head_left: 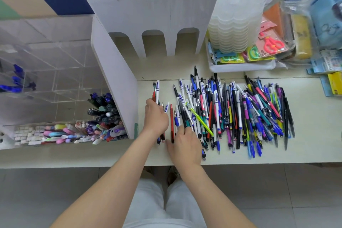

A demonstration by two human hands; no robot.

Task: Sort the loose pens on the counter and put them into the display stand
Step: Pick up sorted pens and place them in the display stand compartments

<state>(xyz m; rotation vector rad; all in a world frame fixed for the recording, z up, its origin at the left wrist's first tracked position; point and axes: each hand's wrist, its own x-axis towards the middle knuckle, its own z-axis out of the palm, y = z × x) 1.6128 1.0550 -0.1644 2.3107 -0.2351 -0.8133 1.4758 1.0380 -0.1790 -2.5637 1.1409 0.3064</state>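
A wide heap of loose pens (240, 113) in many colours lies on the pale counter (311, 135). My left hand (156, 116) grips a small bundle of pens (157, 89), white and red ones sticking out above the fingers. My right hand (185, 144) lies on the left edge of the heap, its fingertips on a dark pen with a teal grip (186, 118). A red pen (171, 122) lies on the counter between the two hands. The clear display stand (55, 72) at the left holds dark pens (105, 107) and pastel ones (74, 133) in its compartments.
A white board rack (153, 20) stands behind the pens, its side panel (114, 79) beside the stand. At the back right a white tray (240, 66) carries stacked clear lids (238, 18) and packaged scissors (272, 44). The counter's front edge runs just below my hands.
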